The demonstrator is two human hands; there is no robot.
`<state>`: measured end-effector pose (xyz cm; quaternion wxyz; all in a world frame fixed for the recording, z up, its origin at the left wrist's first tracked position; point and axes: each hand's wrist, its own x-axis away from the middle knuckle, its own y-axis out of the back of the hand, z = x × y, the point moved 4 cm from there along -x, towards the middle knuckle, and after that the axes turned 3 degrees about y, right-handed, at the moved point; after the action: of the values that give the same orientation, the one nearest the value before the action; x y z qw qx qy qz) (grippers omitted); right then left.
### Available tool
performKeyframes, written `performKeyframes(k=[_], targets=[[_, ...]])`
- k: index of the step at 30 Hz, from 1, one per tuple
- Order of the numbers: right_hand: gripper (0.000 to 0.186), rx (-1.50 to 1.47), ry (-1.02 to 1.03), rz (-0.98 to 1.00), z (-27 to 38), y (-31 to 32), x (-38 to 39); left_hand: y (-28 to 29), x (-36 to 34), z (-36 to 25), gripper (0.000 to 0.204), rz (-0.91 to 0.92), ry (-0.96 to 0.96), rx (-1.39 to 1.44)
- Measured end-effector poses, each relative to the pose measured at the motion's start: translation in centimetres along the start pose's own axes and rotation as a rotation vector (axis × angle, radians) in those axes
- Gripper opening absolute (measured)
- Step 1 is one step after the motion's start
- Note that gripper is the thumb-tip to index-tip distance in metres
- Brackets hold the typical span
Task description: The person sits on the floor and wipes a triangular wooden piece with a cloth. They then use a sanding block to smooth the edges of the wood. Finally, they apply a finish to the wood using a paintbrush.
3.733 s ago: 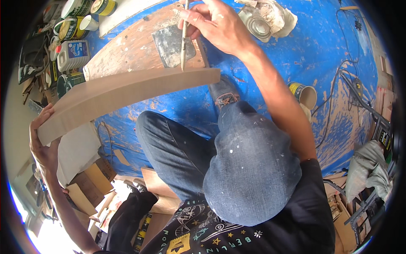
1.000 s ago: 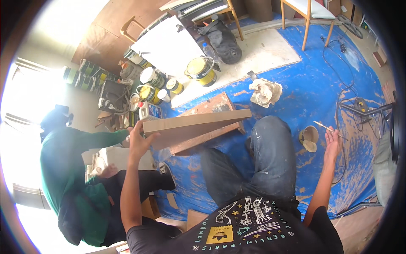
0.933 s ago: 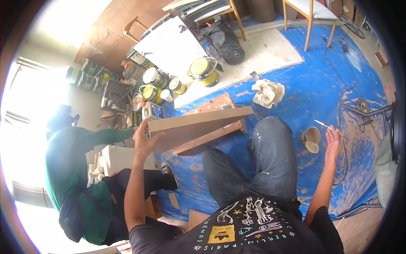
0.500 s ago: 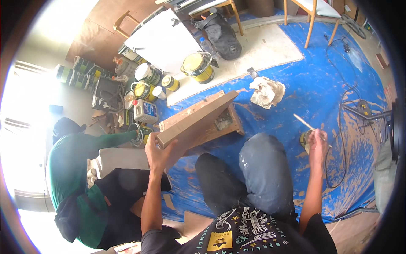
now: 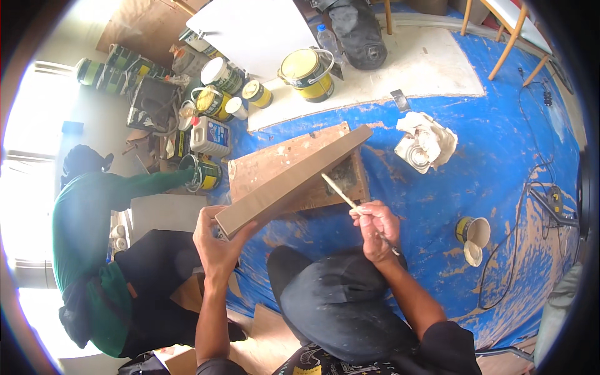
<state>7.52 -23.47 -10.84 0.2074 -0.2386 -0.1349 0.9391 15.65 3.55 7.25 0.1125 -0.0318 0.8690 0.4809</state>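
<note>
My left hand point(image 5: 214, 240) grips the near left end of a long brown wooden board point(image 5: 290, 178), thumb on one side and fingers on the other. The board is tilted, its far end pointing up and right above a low wooden stool or box point(image 5: 269, 161) with pale paint marks. My right hand point(image 5: 378, 230) pinches a thin, paint-smeared whitish stick point(image 5: 340, 193); whether it has bristles I cannot tell. Its pale tip is close to the board's right edge; contact is unclear. On the floor to the right lies a small open can point(image 5: 476, 232) with whitish stuff at its mouth.
A blue plastic sheet point(image 5: 431, 200) covers the floor. Crumpled whitish cloth or paper point(image 5: 427, 142) lies ahead. Paint buckets point(image 5: 310, 78) and a white jug point(image 5: 211, 136) stand far left. A co-worker in a green top point(image 5: 94, 219) reaches into a bucket. A cable point(image 5: 516, 231) runs at right.
My right hand has swung left from beside the small can, bringing the stick to the board. The view has shifted, and the board now shows more of its broad edge.
</note>
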Motion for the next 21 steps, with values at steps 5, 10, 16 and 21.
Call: performKeyframes(k=[5,10,16,21], targets=[[0.018,0.025,0.050,-0.011,-1.4,-1.6,0.1,0.0,-0.4,0.7,0.053,0.001,0.015,-0.019],[0.022,0.226,0.228,0.076,-0.6,-2.4,-1.5,0.0,-1.4,1.6,0.053,0.011,0.031,-0.020],[0.024,0.233,0.211,0.072,-0.9,-3.1,-1.8,0.1,-3.3,1.9,0.053,0.036,0.064,0.032],[0.025,0.235,0.203,0.085,-0.9,-3.2,-2.3,0.1,-3.4,2.1,0.054,0.041,0.057,0.015]])
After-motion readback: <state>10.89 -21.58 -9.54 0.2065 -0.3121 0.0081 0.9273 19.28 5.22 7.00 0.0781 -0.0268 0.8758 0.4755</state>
